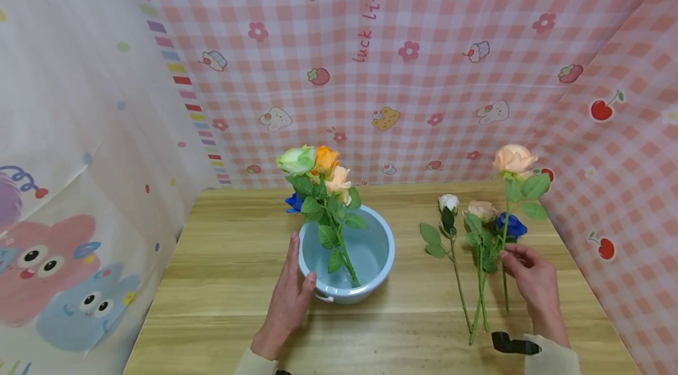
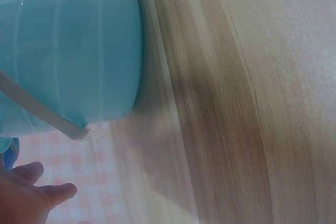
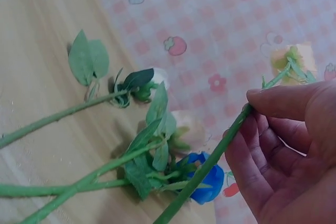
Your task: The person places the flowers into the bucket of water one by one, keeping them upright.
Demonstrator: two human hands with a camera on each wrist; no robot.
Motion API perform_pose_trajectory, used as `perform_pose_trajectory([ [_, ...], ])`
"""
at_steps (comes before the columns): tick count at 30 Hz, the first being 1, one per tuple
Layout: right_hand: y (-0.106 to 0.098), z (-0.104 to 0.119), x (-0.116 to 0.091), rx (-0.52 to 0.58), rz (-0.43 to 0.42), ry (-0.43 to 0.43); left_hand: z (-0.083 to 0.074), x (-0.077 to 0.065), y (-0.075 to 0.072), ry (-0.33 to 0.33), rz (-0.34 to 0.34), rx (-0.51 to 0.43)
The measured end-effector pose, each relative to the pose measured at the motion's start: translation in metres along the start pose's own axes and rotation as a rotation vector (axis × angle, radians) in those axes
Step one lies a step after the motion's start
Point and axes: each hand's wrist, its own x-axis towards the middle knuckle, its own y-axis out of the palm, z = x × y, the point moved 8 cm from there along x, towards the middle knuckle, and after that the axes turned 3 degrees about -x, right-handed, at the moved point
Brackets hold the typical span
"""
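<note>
Tabletop (image 1: 222, 281) bucket (image 1: 371, 254): interior head-view only

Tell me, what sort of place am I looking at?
Probably a makeshift indoor tabletop workspace, though the wider room is out of view. It has a wooden table, a pink checked cloth hung behind, and a pale blue bucket holding flowers.
</note>
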Motion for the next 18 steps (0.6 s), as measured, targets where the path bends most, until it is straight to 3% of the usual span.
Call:
perform_pose_trajectory([
  [8, 0.006, 0.015, -0.005, 0.173, -0.041, -0.045, 0.000, 0.000, 0.000, 0.001, -0.002, -0.004],
  [18, 0.015, 0.028, -0.014, 0.175, -0.075, -0.089, 0.000, 0.000, -0.001, 0.007, -0.005, -0.010],
])
